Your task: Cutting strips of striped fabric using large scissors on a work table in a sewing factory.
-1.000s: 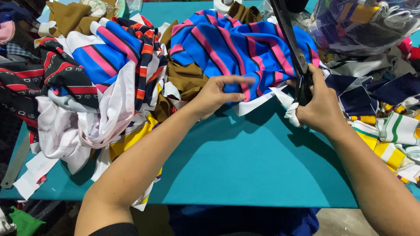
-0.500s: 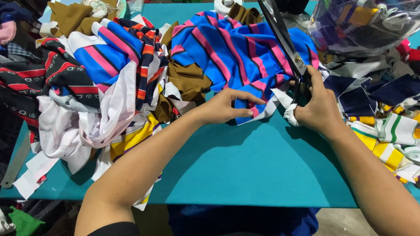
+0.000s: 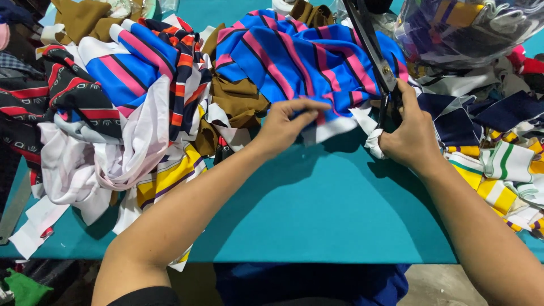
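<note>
A blue fabric with pink and black stripes (image 3: 294, 62) lies bunched on the teal table (image 3: 317, 209). My left hand (image 3: 286, 124) rests on its near edge, fingers pinching the cloth by its white hem. My right hand (image 3: 409, 133) grips the handles of large black scissors (image 3: 371, 45), whose blades point up and away over the right side of the striped fabric.
A heap of striped, white, yellow and brown cloth pieces (image 3: 130, 107) covers the table's left side. More scraps in navy, yellow and green (image 3: 498, 153) lie at the right. A clear plastic bag of fabric (image 3: 470, 28) sits at the back right.
My left hand has slid right and closed its fingers on the striped fabric's near edge. My right hand and the scissors stay almost in place.
</note>
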